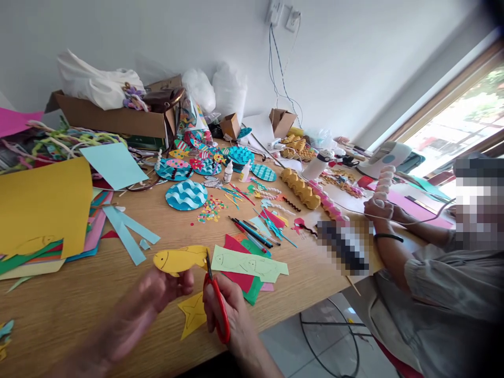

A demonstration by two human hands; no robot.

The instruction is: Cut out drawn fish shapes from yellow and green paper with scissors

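Observation:
My left hand (157, 294) grips a yellow paper fish (179, 260) from below, its head to the left and its tail to the right. My right hand (230, 304) is closed round the red handles of a pair of scissors (216, 294). The dark blades reach the fish's tail. Beneath my hands lies a yellow paper scrap (192, 314) with a drawn outline. Just right of the blades, a pale green strip (248, 265) bears drawn fish, resting on red and green paper.
Yellow sheets (43, 205) and other coloured papers lie at left. Blue wavy discs (186, 195), confetti (211, 209), pencils (252, 231) and glue bottles (228, 172) fill the middle. At right, another person's hands (380, 210) hold a pale twisted piece. The table edge runs along the front right.

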